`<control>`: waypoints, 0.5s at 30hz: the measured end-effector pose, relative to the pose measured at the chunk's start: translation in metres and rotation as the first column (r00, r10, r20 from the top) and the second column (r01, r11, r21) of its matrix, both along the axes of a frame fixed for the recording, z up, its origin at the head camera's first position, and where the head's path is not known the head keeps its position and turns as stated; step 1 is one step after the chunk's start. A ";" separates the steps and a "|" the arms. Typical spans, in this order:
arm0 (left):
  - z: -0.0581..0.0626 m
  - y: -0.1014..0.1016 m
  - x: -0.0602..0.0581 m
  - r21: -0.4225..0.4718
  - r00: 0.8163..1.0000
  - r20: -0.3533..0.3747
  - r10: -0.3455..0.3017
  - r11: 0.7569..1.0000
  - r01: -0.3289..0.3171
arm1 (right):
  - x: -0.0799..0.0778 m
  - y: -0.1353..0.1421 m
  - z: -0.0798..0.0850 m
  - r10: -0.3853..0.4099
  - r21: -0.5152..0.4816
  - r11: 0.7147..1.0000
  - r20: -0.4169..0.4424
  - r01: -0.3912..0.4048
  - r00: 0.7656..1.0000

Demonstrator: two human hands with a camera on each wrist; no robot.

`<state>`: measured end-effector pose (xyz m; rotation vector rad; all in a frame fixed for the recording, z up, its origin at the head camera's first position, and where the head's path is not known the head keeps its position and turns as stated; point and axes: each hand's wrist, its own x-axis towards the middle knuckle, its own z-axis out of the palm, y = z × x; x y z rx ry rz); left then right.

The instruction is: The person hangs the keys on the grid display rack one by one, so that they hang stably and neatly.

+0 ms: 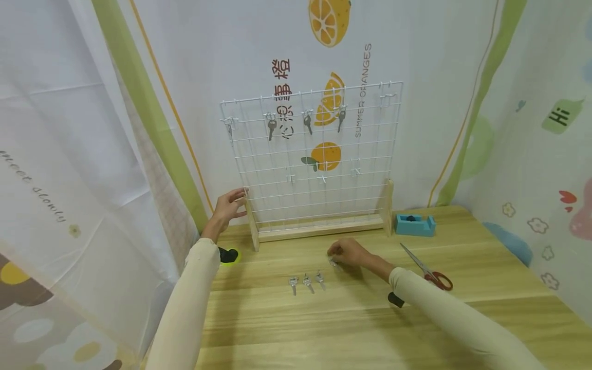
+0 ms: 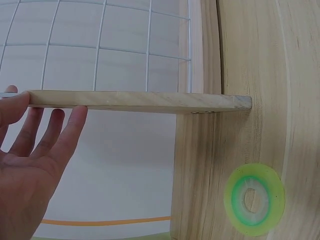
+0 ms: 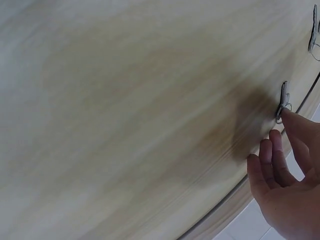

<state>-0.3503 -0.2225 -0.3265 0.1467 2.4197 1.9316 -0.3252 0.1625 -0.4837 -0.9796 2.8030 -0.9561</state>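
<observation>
A white wire grid rack in a wooden stand stands at the back of the table. My left hand grips the upper end of its left wooden upright, thumb on one side and fingers on the other. Several keys hang from hooks along the grid's upper part. White hooks without keys sit lower down. In front of the rack my right hand pinches a key by its ring end, close over the tabletop. Three more keys lie in a row to its left.
Red-handled scissors lie on the table right of the right hand. A blue tape dispenser stands by the rack's right foot. A yellow-green tape roll lies near the left foot. Printed curtains surround the table.
</observation>
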 end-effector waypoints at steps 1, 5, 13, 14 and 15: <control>0.000 0.000 -0.001 0.000 1.000 -0.001 -0.001 1.000 0.001 | 0.000 0.000 0.000 0.002 -0.002 1.000 -0.001 -0.002 1.000; -0.003 0.000 -0.005 0.001 1.000 0.003 -0.002 1.000 0.002 | -0.002 0.001 -0.002 -0.009 -0.013 1.000 -0.017 0.008 1.000; -0.022 -0.009 -0.021 0.008 1.000 -0.013 0.015 1.000 -0.015 | 0.000 0.006 -0.006 -0.032 -0.074 0.997 -0.009 0.031 0.999; -0.023 -0.010 -0.022 0.002 1.000 -0.017 0.016 1.000 -0.016 | 0.000 0.007 -0.006 -0.030 -0.074 0.997 -0.013 0.029 0.999; -0.024 -0.010 -0.023 -0.003 1.000 -0.022 0.016 1.000 -0.016 | 0.000 0.008 -0.006 -0.026 -0.073 0.997 -0.019 0.025 0.999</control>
